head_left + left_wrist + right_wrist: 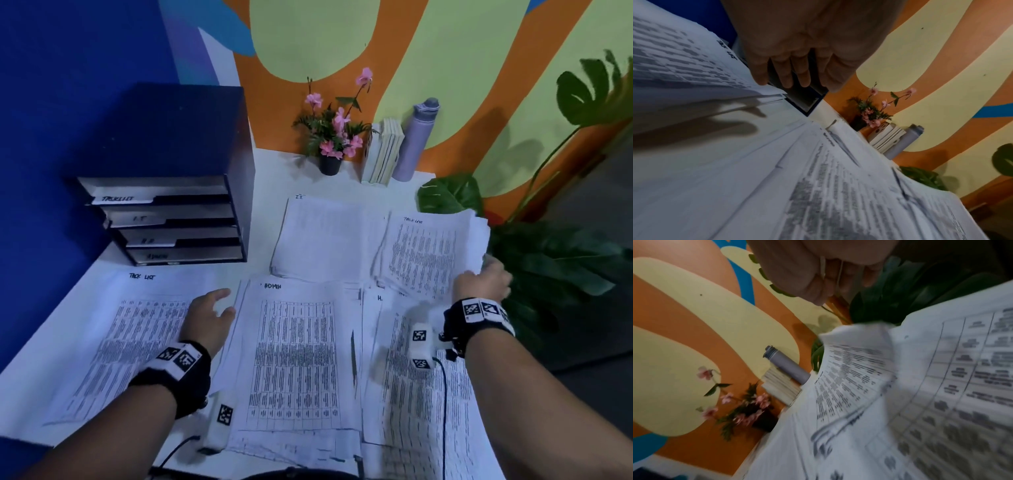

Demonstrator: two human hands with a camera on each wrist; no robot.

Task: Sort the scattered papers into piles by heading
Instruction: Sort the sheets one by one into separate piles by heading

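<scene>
Printed sheets lie in piles on the white table (260,192). A "TASK LIST" sheet (137,325) is at the left, an "ADMIN" pile (294,353) in the middle, an "H." pile (411,394) at the right and an "I.T" pile (329,236) behind. Further "TASK LIST" sheets (428,253) (851,363) sit at the far right, their right edge lifted. My right hand (486,270) (828,280) pinches that edge, with paper showing between its curled fingers. My left hand (222,301) (793,78) hovers with relaxed fingers over the gap between the left sheet and the ADMIN pile, holding nothing.
A dark tray organizer (171,219) with labelled slots stands at the back left. Against the wall are a flower pot (330,164), upright books (383,154) and a lilac bottle (414,140). A large leafy plant (548,260) crowds the table's right edge.
</scene>
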